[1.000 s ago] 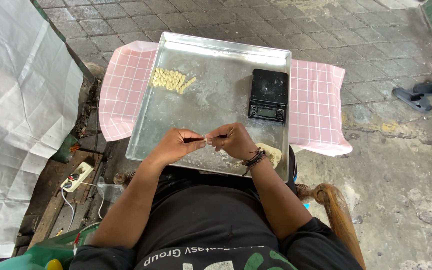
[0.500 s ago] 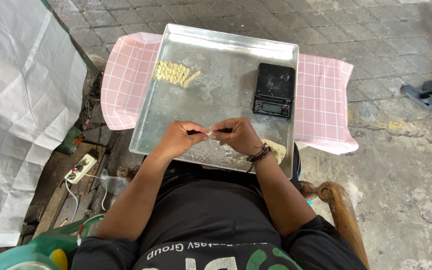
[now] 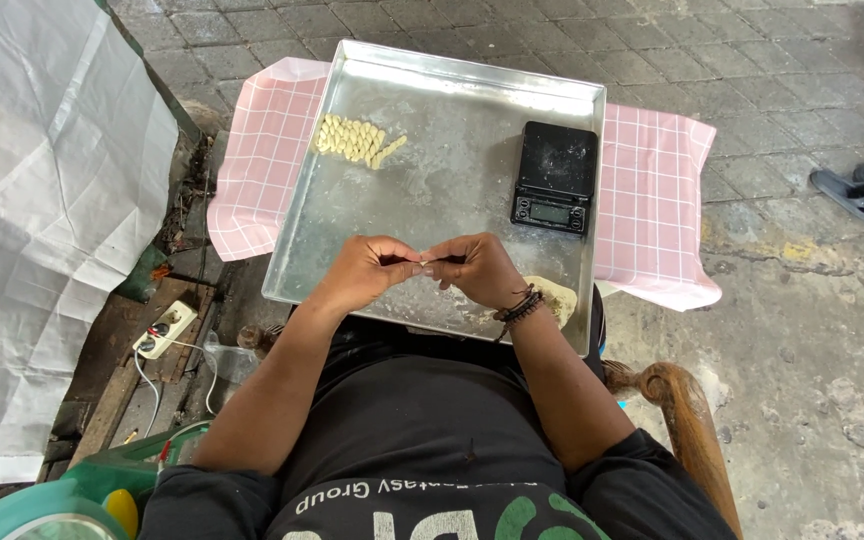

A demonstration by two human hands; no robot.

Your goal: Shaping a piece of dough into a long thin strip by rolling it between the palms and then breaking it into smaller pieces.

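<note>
Pinching a small pale piece of dough (image 3: 422, 262) between the fingertips of both hands, the person works just above the near edge of a large metal tray (image 3: 452, 190), a little below the centre of the frame. The left hand (image 3: 367, 272) curls in from the left with thumb and forefinger closed on one end of the piece, and the right hand (image 3: 477, 268) meets it from the right, its fingers closed on the other end; the piece itself is mostly hidden by the fingertips, so its exact shape cannot be told. A dark beaded bracelet (image 3: 517, 305) sits on the right wrist. Just beyond that wrist, at the tray's lower right corner, lies a flat lump of pale dough (image 3: 557, 298). In the tray's upper left part rests a tidy cluster of small shaped dough pieces (image 3: 357, 140), well apart from the hands. A black digital scale (image 3: 555, 177) stands in the tray's upper right part. Under the tray lies a pink checked cloth (image 3: 652, 200), showing on both sides. At the left of the frame hangs a white plastic sheet (image 3: 42, 220), with a white power strip (image 3: 167, 330) on the ground below it. Dark sandals (image 3: 857, 190) lie on the paving at the right edge.
</note>
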